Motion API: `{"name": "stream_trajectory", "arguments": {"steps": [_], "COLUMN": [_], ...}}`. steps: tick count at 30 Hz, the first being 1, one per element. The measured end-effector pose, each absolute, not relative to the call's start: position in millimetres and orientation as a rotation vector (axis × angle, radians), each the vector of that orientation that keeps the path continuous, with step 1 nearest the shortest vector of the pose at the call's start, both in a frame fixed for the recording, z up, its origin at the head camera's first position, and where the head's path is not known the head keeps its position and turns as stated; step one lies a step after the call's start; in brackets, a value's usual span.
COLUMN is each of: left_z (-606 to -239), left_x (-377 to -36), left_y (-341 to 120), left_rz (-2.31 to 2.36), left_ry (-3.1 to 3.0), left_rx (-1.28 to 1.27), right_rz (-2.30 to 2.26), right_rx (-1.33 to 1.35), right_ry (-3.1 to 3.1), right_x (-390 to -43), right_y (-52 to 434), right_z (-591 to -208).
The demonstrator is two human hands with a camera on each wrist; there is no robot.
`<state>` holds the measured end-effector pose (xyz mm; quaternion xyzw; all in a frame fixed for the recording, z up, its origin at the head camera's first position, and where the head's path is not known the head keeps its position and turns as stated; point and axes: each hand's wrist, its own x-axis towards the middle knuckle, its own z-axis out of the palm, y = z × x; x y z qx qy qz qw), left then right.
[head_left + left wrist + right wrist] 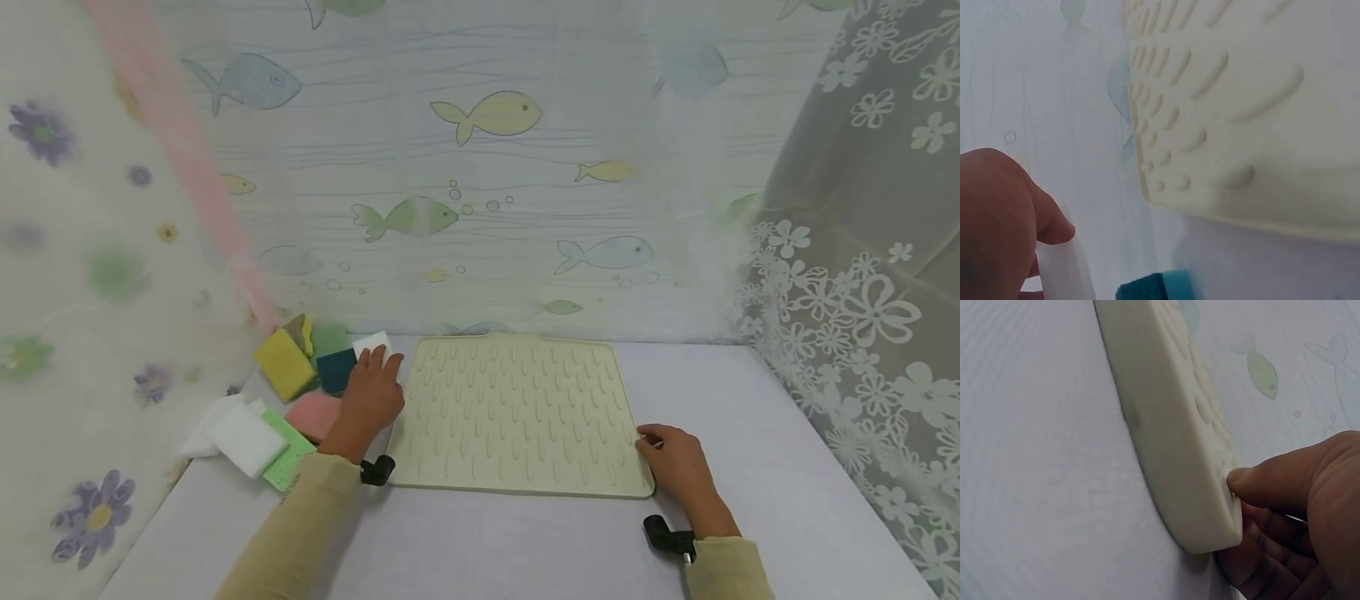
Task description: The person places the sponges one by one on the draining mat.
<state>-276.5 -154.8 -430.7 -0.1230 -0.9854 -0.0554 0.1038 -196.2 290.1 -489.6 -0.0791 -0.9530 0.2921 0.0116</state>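
Observation:
A cream mat [517, 417] with rows of raised ridges and a raised rim lies on the white cloth. My left hand [372, 392] is at the back left beyond it, gripping a white sponge [1066, 272]; in the left wrist view the thumb lies along its edge and the hand hides much of it. Just beside that hand is a dark teal sponge [336, 371]. At the mat's right side my right hand [677, 462] pinches the rim, thumb on the top edge and fingers curled at the outer side in the right wrist view.
Left of the mat sits a pile of sponges: a yellow one [285, 365], a pink one [313, 415], a bright green one [288, 454] and a white one [246, 439]. A fish-patterned curtain [495, 275] hangs behind the table, with flowered sheets at both sides.

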Motion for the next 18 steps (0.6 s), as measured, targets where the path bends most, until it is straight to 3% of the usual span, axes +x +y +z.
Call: {"name": "stream_trajectory", "arguments": {"steps": [18], "left_z": [-435], "left_x": [-277], "left_y": [-110], "left_rz": [-0.197], "left_ry": [-2.934], "left_rx": [-0.439], "right_rz": [0.904], "right_rx": [-0.261], "right_ry": [-2.985], "right_x": [-194], "right_y": [291], "right_z": [-486]}}
